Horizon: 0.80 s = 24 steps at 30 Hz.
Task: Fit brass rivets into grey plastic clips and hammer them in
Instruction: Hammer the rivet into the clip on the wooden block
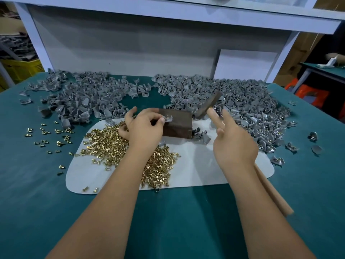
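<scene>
Centre of frame: your left hand pinched a grey clip between thumb and fingertips, holding it on the upper left corner of the dark block. Right of centre: your right hand gripped the hammer by its wooden handle, which ran under your palm toward the lower right; index and middle fingers lay straight along it, and the dark head was blurred above the block's right edge. Below the left hand, a heap of rivets lay on the white mat, with strays at the left on the green tabletop. Clip piles filled the upper part of the tabletop, left and right.
</scene>
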Each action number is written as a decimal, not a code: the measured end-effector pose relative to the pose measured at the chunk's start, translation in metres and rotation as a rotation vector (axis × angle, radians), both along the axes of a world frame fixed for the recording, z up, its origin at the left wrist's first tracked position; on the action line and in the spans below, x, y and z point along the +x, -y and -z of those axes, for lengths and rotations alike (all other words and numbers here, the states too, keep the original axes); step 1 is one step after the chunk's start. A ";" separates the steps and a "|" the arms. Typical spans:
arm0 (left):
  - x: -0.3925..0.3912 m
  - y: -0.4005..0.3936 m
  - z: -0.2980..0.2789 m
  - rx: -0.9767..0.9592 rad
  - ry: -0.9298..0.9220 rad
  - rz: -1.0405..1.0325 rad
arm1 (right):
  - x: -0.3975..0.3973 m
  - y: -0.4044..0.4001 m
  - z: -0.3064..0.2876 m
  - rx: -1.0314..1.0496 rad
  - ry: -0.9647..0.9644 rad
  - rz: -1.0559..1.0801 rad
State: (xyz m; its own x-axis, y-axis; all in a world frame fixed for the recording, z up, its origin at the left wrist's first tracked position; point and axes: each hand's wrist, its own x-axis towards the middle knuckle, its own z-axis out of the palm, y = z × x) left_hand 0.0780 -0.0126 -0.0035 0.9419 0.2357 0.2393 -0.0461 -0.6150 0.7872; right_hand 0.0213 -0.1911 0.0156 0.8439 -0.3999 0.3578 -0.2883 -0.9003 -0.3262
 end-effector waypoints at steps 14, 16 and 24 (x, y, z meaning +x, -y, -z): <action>-0.011 -0.002 -0.008 -0.092 0.028 0.153 | 0.003 -0.002 0.017 -0.174 -0.005 -0.027; -0.012 -0.002 -0.009 -0.080 0.033 0.165 | 0.002 -0.008 0.018 -0.178 0.013 -0.074; -0.014 -0.002 -0.010 -0.058 0.052 0.189 | 0.001 -0.023 0.021 -0.159 0.136 -0.194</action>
